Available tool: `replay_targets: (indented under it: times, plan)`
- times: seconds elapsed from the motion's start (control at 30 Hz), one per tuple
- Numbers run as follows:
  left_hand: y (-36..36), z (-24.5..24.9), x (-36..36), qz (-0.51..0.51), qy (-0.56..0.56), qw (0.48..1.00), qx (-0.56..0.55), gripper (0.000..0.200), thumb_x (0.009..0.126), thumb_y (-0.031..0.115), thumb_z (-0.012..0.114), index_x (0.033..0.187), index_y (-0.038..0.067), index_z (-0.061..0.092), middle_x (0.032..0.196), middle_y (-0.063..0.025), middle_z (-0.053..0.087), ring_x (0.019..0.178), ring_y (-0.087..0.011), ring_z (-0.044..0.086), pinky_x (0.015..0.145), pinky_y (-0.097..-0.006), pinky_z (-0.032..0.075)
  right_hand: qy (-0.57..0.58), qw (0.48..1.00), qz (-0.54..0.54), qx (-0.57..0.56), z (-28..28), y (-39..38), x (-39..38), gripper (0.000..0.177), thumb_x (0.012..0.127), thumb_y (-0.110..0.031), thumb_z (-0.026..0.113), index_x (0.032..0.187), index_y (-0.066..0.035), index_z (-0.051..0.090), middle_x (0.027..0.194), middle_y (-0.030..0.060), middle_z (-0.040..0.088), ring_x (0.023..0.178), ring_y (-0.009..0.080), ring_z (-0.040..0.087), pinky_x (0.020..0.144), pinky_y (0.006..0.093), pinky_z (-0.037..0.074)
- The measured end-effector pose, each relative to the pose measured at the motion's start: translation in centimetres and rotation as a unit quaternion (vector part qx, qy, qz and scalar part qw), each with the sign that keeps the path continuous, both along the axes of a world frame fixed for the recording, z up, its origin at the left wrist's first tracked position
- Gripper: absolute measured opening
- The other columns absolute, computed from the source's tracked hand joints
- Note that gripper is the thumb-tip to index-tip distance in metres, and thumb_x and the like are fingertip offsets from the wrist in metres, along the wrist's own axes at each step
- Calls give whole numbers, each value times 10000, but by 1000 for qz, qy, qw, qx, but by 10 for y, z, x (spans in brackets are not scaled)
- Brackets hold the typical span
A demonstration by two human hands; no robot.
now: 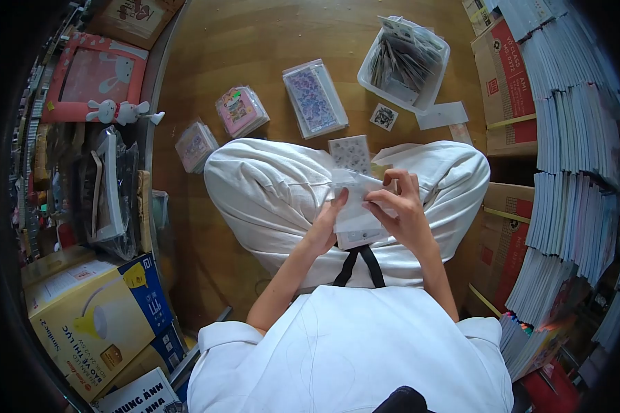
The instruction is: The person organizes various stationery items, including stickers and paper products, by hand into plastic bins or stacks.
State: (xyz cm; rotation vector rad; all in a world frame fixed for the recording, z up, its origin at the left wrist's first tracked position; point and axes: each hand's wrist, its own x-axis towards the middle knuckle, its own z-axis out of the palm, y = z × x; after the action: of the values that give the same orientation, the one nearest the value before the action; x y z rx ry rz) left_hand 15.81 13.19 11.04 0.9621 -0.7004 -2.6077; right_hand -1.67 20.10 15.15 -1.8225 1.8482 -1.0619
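A whitish, see-through plastic sleeve (355,215) is held up over my lap. My left hand (326,224) grips its left edge, thumb on top. My right hand (401,206) pinches at the sleeve's upper right side, with thumb and index finger pressed together. Under the sleeve's lower edge, a pale printed sheet (357,239) shows in part. Just beyond my hands lies a sheet with small grey patterns (350,153), its lower end covered by the sleeve.
On the wooden floor ahead stand a white bin (428,103) packed with flat sleeves, a purple-patterned stack (313,100), a pink stack (241,111) and a small stack (196,146). Cardboard boxes (506,89) and piled booklets (565,131) line the right; a lamp box (89,320) sits left.
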Motion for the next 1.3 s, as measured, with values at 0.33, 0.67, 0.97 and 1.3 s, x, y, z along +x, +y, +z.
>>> replay_targets:
  times: [0.33,0.67,0.97,1.3]
  plan:
    - [7,-5,8,-17,4,997,-76,618,871,348,680,1325,12,429,1218,-114,559,1078,-172,571,922,-323,467,-98,990,-101,22,11,-13,11,363,686,-154,797,984,-56,614,1006,119,518,926,290,497,856,400,396]
    - [6,-3,13,-30,31,998,-49,507,823,140,738,1242,-15,497,1134,-99,611,1037,-163,590,920,-307,470,-267,944,-153,117,5,-10,-4,273,750,-78,758,940,2,579,799,50,603,717,141,567,631,281,446]
    - [-2,2,10,23,-24,999,-22,468,806,126,667,1212,-37,502,1094,-123,618,958,-178,624,856,-318,516,-211,917,-335,-43,42,4,-31,397,890,-98,661,1231,-110,458,813,43,651,719,46,557,587,199,409]
    - [-12,1,17,83,3,993,84,455,857,256,493,1222,-17,494,1111,-141,620,934,-234,653,841,-351,535,17,982,-189,24,45,32,-19,371,800,122,534,1111,-55,633,1095,141,497,859,250,600,725,333,495]
